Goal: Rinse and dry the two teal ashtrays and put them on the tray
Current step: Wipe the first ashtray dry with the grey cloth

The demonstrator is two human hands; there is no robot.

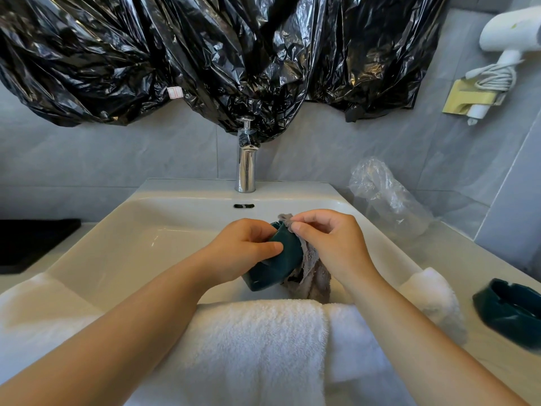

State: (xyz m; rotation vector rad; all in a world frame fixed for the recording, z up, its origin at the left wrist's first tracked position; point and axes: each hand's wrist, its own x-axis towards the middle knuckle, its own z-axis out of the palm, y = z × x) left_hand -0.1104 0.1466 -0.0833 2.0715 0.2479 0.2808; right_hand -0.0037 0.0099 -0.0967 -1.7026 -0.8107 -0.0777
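Over the white sink (123, 247), my left hand (243, 247) grips a teal ashtray (278, 262) tilted on its side, bottom towards me. My right hand (330, 244) presses a grey cloth (310, 273) against the ashtray's far side, and the cloth hangs down below it. A second teal ashtray (509, 312) sits upright on the counter at the far right, apart from both hands. A black tray (32, 241) lies on the counter at the left edge.
A chrome faucet (246, 165) stands behind the basin with no water running. A white towel (257, 347) drapes over the sink's front edge. Crumpled clear plastic (386, 194) lies at the back right. Black plastic bags (205, 54) hang above, and a white hairdryer (509, 30) is mounted on the wall.
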